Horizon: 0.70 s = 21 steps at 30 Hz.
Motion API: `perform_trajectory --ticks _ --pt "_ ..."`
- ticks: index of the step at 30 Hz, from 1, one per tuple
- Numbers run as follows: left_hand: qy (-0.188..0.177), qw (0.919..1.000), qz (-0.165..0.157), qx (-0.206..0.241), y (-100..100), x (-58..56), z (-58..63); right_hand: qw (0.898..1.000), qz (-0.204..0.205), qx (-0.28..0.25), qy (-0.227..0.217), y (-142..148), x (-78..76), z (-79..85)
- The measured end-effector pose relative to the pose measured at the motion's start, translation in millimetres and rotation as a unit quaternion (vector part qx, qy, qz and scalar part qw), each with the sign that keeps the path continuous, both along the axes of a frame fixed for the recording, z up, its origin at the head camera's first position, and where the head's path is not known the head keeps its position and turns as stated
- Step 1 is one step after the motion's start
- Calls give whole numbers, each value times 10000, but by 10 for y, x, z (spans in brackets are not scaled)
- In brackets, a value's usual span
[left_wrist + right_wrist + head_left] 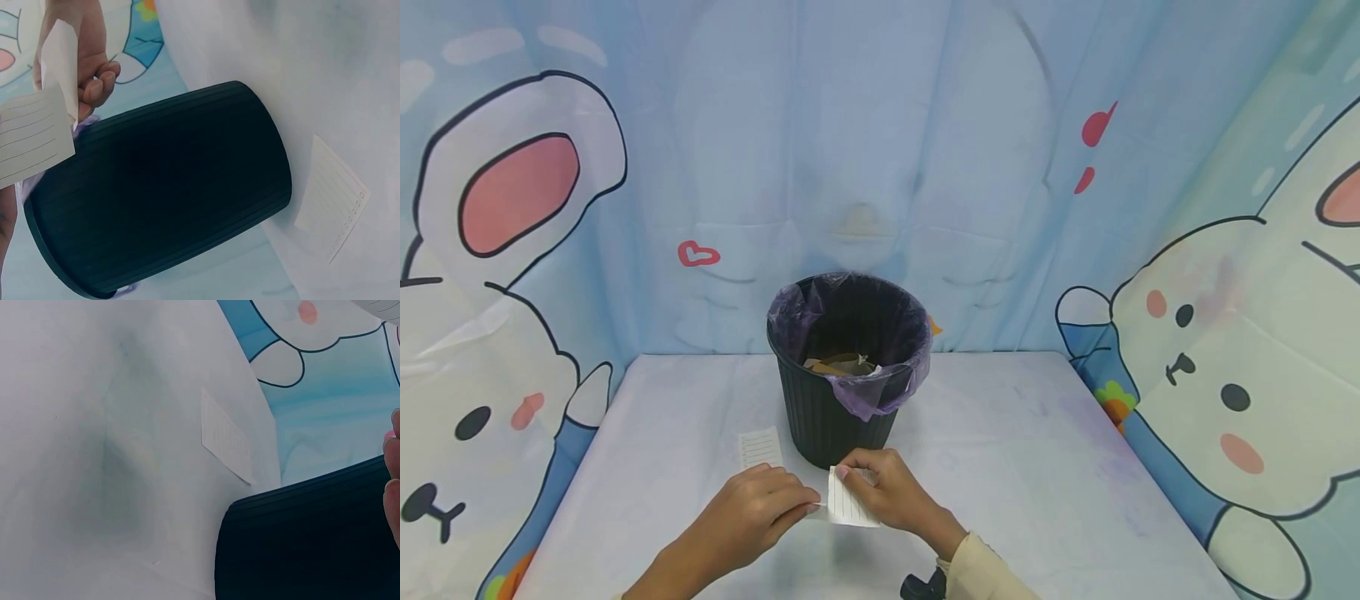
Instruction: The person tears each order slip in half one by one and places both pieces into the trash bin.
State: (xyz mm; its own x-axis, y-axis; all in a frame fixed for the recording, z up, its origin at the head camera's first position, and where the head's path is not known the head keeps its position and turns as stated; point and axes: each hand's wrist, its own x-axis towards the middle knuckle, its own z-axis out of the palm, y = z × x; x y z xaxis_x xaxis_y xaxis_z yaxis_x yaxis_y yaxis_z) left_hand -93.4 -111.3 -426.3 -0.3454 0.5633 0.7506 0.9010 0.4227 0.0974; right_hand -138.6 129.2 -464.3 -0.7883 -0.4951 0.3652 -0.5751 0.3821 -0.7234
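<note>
In the head view, my right hand point(887, 492) pinches a lined paper sheet point(848, 502) between thumb and fingers. My left hand point(771, 504) pinches a paper edge beside it, fingertips close to the sheet. Up close in the left wrist view there is a lined piece point(34, 139) and a white bent piece point(60, 69); whether they are joined, I cannot tell. Both are in front of a black bin point(823, 417) with a purple liner point(917, 367). Fingertips point(392, 481) show at the right wrist view's edge.
Another lined sheet point(760, 448) with punched holes lies on the white-covered table point(1015, 450), left of the bin. Paper scraps point(842, 365) lie inside the bin. A curtain point(865, 150) with rabbit prints hangs behind.
</note>
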Motion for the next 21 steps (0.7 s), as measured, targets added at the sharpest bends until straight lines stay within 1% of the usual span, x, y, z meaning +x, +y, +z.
perform_trajectory --ticks 4,12,21 --pt "18 10000 6 4 1 2 3 10000 -16 17 -11 3 2 11" --pt "-27 10000 -50 44 -1 13 6 9999 25 31 112 -2 0 4" --pt "107 9999 -78 57 -8 21 24 9999 12 28 103 -5 -8 -12"
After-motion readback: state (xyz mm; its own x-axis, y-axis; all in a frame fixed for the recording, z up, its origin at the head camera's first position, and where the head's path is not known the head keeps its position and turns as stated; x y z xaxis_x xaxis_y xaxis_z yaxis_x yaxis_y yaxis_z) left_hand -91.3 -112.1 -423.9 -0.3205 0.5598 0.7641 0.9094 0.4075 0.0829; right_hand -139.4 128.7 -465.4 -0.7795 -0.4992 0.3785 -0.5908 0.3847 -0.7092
